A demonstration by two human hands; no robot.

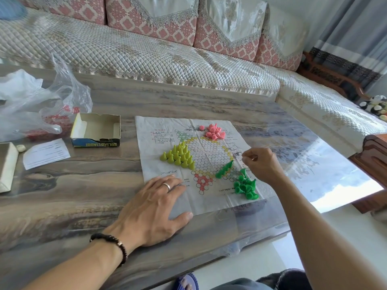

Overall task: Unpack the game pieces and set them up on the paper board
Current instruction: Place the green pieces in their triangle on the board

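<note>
The paper board (pixel 209 197) centre lies open between yellow pieces (pixel 179 156), pink pieces (pixel 214 131) and green pieces (pixel 245 186). The box (pixel 96 130) blocks the desk (pixel 88 185) left.

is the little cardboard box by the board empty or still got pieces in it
Empty, as far as it shows. The cardboard box lies open-topped, and its visible pale inside holds no pieces.

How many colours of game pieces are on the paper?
3: yellow pieces on the left, pink pieces at the far edge, green pieces near the right hand.
</note>
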